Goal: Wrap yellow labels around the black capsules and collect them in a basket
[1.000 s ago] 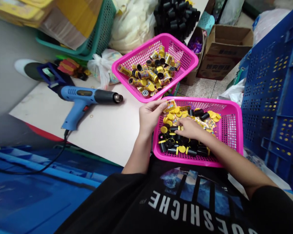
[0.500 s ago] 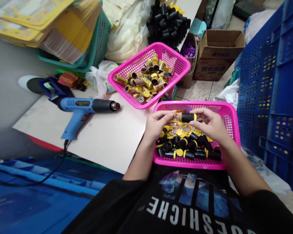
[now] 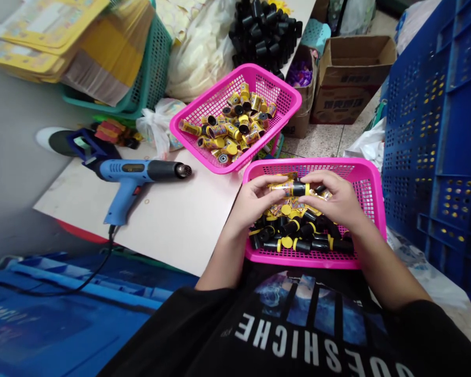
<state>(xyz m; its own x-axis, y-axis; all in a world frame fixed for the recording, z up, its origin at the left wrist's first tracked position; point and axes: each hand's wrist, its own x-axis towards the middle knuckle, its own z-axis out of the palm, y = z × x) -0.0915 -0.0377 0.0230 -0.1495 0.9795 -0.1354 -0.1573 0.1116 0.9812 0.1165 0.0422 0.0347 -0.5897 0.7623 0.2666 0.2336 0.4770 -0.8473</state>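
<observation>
Left hand [image 3: 255,203]: grasping printed sleeve [image 3: 283,189]. Right hand [image 3: 339,200]: grasping yellow-capped black cylinder [image 3: 299,189], three o'clock. Sleeve seemingly part-on; alignment needed.

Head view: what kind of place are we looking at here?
Probably a small workshop or home assembly corner: a blue heat gun lies on the worktable, a pink basket holds loose black tubes and yellow caps, and stacked blue crates stand close by.
</observation>
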